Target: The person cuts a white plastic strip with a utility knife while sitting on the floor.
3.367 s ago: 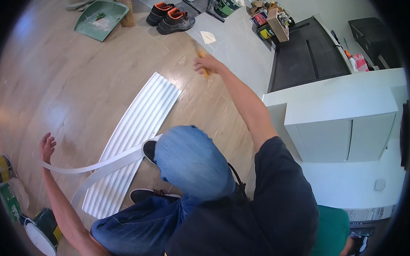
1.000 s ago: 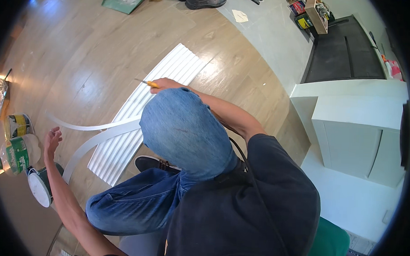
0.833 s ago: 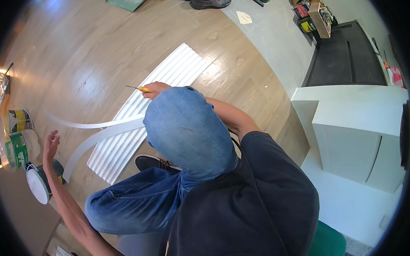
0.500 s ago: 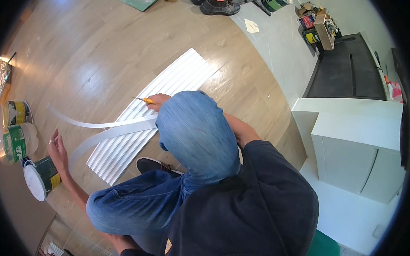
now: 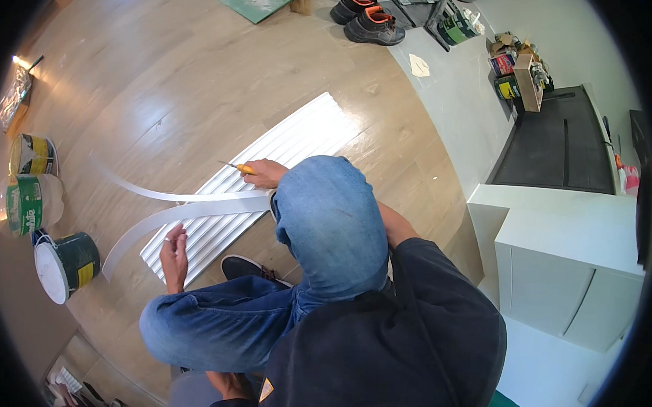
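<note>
My right hand (image 5: 267, 173) is closed round the yellow handle of a small knife (image 5: 245, 169); its thin blade points left. A long ribbed white panel (image 5: 300, 134) lies diagonally on the floor beneath that hand. Two thin white strips (image 5: 218, 208) run left from beside my raised knee across the panel, curling apart at their far ends. Over the panel's near left end, just below the lower strip, is my left hand (image 5: 173, 257), its fingers loosely bent and holding nothing that I can see. My knee hides where the strips end on the right.
Several buckets (image 5: 78, 259) and a clear plastic bottle (image 5: 30, 204) stand at the left. A dark shoe (image 5: 248, 269) is on my foot beside the panel. Work boots (image 5: 375, 26) and a green board (image 5: 258, 0) lie at the back. White cabinets (image 5: 554, 262) stand at the right.
My left hand has moved right, from beside the bucket to over the panel. My right hand still holds the knife. The whole view has shifted slightly.
</note>
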`<state>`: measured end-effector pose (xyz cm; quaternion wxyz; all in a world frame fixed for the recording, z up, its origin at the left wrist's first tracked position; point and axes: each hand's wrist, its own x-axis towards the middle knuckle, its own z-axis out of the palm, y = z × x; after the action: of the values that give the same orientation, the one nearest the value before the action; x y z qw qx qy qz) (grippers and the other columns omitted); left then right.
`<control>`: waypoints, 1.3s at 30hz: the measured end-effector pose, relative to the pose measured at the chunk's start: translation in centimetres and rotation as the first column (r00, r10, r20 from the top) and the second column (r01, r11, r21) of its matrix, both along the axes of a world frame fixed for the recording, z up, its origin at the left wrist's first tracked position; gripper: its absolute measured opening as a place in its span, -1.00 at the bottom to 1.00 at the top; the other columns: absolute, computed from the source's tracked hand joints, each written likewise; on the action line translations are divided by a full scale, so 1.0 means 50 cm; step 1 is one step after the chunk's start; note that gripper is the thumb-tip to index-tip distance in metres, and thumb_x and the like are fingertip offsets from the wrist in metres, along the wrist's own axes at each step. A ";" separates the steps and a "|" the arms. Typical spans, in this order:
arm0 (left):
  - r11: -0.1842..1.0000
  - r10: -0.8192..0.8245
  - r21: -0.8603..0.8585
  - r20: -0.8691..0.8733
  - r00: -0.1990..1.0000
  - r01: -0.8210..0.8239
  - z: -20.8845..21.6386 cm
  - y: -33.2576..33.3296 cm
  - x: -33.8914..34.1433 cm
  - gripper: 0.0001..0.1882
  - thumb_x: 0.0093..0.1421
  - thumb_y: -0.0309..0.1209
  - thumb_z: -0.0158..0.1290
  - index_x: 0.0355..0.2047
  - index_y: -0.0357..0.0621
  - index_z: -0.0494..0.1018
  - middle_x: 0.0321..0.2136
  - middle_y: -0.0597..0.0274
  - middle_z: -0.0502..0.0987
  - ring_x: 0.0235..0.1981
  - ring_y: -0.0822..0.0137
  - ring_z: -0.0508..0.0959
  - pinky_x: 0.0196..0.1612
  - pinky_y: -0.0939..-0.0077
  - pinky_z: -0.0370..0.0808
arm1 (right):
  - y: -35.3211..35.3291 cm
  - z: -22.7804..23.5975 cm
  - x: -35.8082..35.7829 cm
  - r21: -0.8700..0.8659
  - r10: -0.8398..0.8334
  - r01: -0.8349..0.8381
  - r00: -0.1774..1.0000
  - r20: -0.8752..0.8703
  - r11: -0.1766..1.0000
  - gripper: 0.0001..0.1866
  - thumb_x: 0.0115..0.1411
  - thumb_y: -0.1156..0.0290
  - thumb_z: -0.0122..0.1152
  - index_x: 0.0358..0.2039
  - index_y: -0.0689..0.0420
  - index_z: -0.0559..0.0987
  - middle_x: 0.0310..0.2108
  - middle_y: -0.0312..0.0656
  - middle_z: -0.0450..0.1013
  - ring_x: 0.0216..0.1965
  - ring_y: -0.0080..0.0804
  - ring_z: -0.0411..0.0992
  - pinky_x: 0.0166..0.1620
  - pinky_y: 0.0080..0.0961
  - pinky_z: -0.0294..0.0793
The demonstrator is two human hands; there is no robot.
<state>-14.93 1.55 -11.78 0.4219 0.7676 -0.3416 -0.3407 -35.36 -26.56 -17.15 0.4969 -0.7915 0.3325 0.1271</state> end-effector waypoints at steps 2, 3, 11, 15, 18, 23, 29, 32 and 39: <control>0.999 -0.038 0.028 -0.038 0.999 0.039 -0.027 0.009 -0.014 -0.71 0.28 -0.42 -0.05 -0.03 -0.27 0.42 -0.26 0.04 0.55 -0.23 0.31 0.54 -0.13 0.48 0.44 | -0.007 -0.015 -0.012 0.043 -0.060 0.060 0.998 0.008 0.997 -0.66 0.22 0.21 0.04 -0.09 0.17 0.48 -0.29 -0.03 0.51 -0.32 -0.22 0.50 -0.18 -0.32 0.44; 0.997 -0.044 0.066 -0.043 0.998 0.047 -0.042 0.013 -0.019 -0.71 0.28 -0.42 -0.05 -0.02 -0.26 0.42 -0.25 0.03 0.55 -0.22 0.29 0.54 -0.13 0.47 0.45 | -0.016 -0.021 -0.016 0.031 -0.063 0.062 0.997 0.048 0.998 -0.64 0.21 0.22 0.06 -0.08 0.18 0.48 -0.30 -0.07 0.51 -0.38 -0.32 0.51 -0.24 -0.36 0.46; 0.976 0.196 0.161 -0.371 0.907 -0.146 -0.155 0.010 -0.050 -0.48 0.28 -0.31 -0.02 0.17 -0.29 0.17 -0.15 -0.03 0.50 -0.18 0.28 0.53 -0.15 0.53 0.45 | -0.119 0.028 -0.052 0.173 -0.408 0.395 0.912 0.046 0.902 -0.62 0.23 0.27 0.08 0.01 0.18 0.44 -0.28 -0.16 0.48 -0.36 -0.51 0.49 -0.40 -0.57 0.48; 0.928 0.362 0.172 -0.629 0.688 -0.331 -0.155 -0.010 -0.059 -0.35 0.29 -0.28 -0.02 0.25 -0.30 -0.03 -0.07 -0.12 0.44 -0.12 0.22 0.53 -0.09 0.46 0.48 | -0.161 0.065 -0.053 0.059 -0.302 0.297 0.949 0.087 0.953 -0.58 0.24 0.26 0.07 0.06 0.18 0.40 -0.25 -0.16 0.48 -0.35 -0.49 0.49 -0.39 -0.54 0.51; 0.900 0.360 0.115 -0.741 0.567 -0.420 -0.143 -0.032 -0.069 -0.33 0.29 -0.27 -0.02 0.26 -0.29 -0.07 -0.04 -0.12 0.41 -0.07 0.13 0.51 -0.02 0.35 0.48 | -0.138 0.056 -0.014 0.092 -0.205 0.203 0.978 0.019 0.975 -0.61 0.23 0.25 0.07 0.00 0.20 0.44 -0.27 -0.16 0.49 -0.34 -0.47 0.51 -0.38 -0.52 0.53; 0.877 0.362 0.095 -0.774 0.519 -0.470 -0.146 -0.056 -0.074 -0.45 0.29 -0.27 -0.03 0.16 -0.30 0.09 -0.09 -0.06 0.43 -0.04 0.12 0.50 0.02 0.31 0.45 | -0.022 0.005 0.057 0.277 -0.134 0.118 0.990 0.041 0.954 -0.58 0.20 0.28 0.07 0.04 0.18 0.41 -0.32 -0.17 0.46 -0.39 -0.48 0.47 -0.40 -0.51 0.52; 0.897 0.320 0.075 -0.788 0.525 -0.435 -0.175 -0.062 -0.059 -0.61 0.24 -0.21 0.04 -0.05 -0.20 0.27 -0.20 0.16 0.46 -0.18 0.30 0.52 -0.08 0.40 0.47 | 0.028 -0.031 0.061 0.171 0.040 -0.057 0.994 0.100 0.984 -0.57 0.15 0.31 0.10 0.01 0.22 0.46 -0.28 -0.04 0.50 -0.42 -0.38 0.43 -0.36 -0.47 0.48; 0.892 0.364 0.106 -0.743 0.562 -0.439 -0.190 -0.076 -0.062 -0.63 0.24 -0.21 0.06 -0.06 -0.17 0.31 -0.24 0.26 0.47 -0.24 0.38 0.51 -0.10 0.41 0.47 | 0.024 -0.050 0.061 0.139 0.153 -0.186 0.963 0.220 0.973 -0.60 0.15 0.32 0.12 -0.02 0.23 0.48 -0.20 -0.03 0.51 -0.32 -0.31 0.45 -0.23 -0.40 0.48; 0.852 0.340 0.019 -0.780 0.526 -0.523 -0.185 -0.105 -0.086 -0.65 0.24 -0.24 0.06 -0.06 -0.17 0.33 -0.20 0.25 0.49 -0.19 0.37 0.51 -0.03 0.33 0.48 | 0.040 -0.074 0.066 0.135 0.137 -0.156 0.980 0.142 0.979 -0.67 0.10 0.27 0.16 -0.20 0.23 0.56 -0.29 -0.03 0.53 -0.21 -0.27 0.47 -0.11 -0.38 0.41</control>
<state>-19.24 -3.67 -21.04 0.6773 0.5614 0.0343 -0.4742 -32.07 -24.58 -20.84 0.5633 -0.7822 0.2296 0.1345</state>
